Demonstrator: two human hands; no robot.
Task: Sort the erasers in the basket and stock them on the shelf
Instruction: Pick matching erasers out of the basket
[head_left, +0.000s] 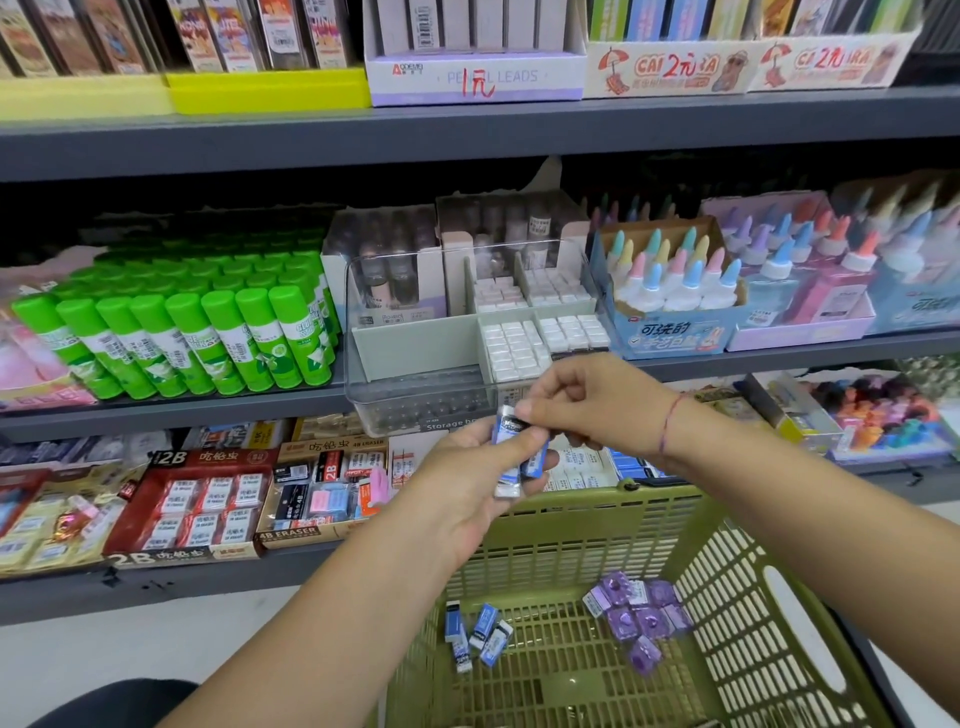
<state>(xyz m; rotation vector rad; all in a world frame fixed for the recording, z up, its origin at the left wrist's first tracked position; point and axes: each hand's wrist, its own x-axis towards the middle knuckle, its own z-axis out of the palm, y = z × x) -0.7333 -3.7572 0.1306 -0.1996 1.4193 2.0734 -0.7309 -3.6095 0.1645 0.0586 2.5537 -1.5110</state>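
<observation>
One view only, and it rides on my head, facing forward and tipped down. The wide lens bows the grey shelf (467, 135) edge across the top. I'm in close, so the stocked rows fill the upper half, dead ahead. The green basket (597, 501) sits right beneath me, and I look down through its open top to the floor. My forearms come in from the bottom edge. Left grip (467, 478) and right grip (587, 405) meet on the blue erasers (511, 457) at frame centre, nearest the lens.
</observation>
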